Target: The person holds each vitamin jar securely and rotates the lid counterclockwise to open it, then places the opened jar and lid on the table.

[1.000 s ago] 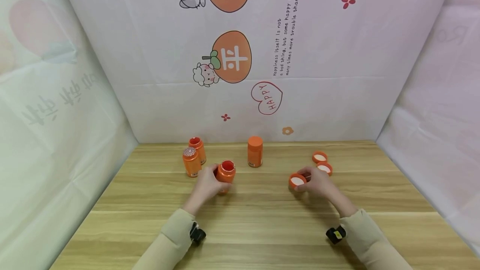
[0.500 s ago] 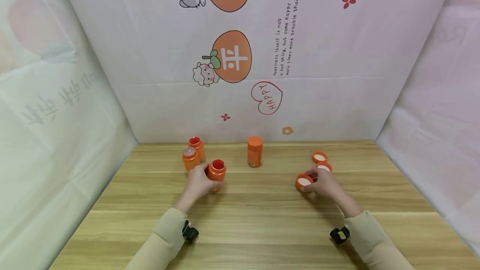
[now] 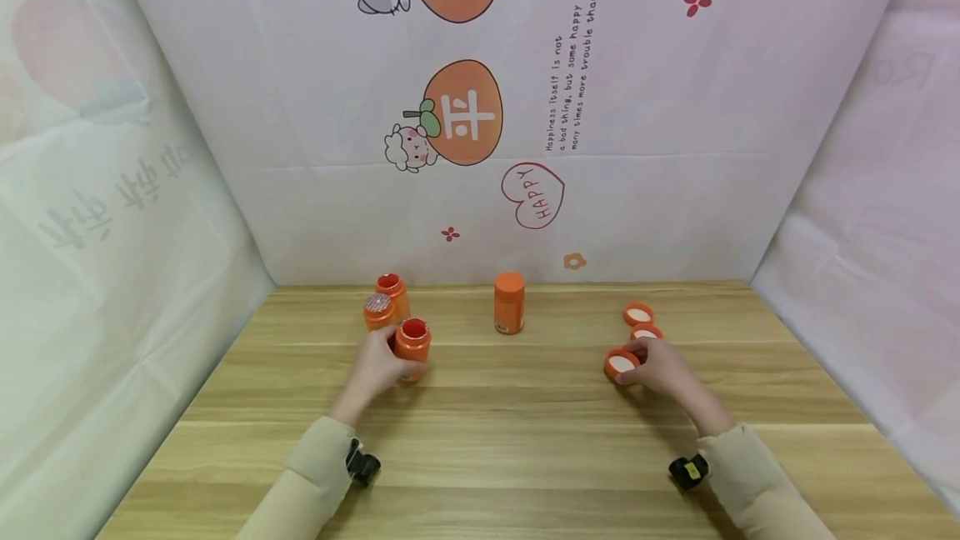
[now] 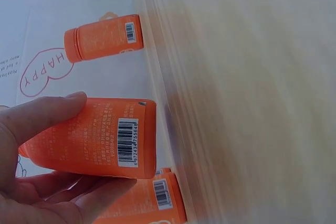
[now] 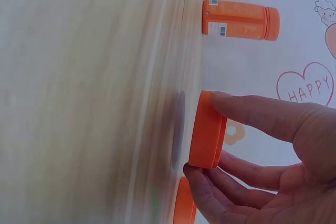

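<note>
1. Grasping the held bottle (image 3: 412, 347), orange and uncapped, in the left grip (image 3: 372, 367); upright at left, just near of the foil-topped bottle (image 3: 380, 308) and open bottle (image 3: 393, 297). Cannot tell from here whether touching the desk (image 3: 517, 448).
2. Pinching the held cap (image 3: 621, 364) by its sides in the right grip (image 3: 660, 365); white inside upward, apparently just clear of the desk, near side of the middle cap (image 3: 646, 330) and far cap (image 3: 638, 315).
3. Untouched at far centre: capped bottle (image 3: 509, 305), upright.
4. Step in hand, by judgement: setting bottle and cap down separately.
5. Next, probably: lower level, avoid nudging neighbours, then let go.
</note>
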Available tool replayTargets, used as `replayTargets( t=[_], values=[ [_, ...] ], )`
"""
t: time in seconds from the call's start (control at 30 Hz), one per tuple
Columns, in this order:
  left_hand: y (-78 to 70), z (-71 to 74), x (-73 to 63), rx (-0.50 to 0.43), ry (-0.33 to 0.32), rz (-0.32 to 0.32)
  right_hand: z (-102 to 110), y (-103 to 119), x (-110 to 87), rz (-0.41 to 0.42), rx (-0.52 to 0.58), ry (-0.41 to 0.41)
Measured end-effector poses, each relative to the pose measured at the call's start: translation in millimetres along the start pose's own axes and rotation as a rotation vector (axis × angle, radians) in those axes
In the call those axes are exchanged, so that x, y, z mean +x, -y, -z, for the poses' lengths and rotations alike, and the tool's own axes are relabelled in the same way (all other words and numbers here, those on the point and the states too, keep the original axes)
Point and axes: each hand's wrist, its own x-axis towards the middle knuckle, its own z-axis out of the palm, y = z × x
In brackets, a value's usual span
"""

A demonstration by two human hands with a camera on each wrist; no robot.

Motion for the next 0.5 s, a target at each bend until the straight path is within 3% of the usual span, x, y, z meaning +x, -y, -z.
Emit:
replayTargets(
  t=[0.5],
  values=[
    [13.0,14.5,0.5,0.039,0.008,0.053,9.8,-11.2,-1.8,-0.033,-0.035,0.004]
  ],
)
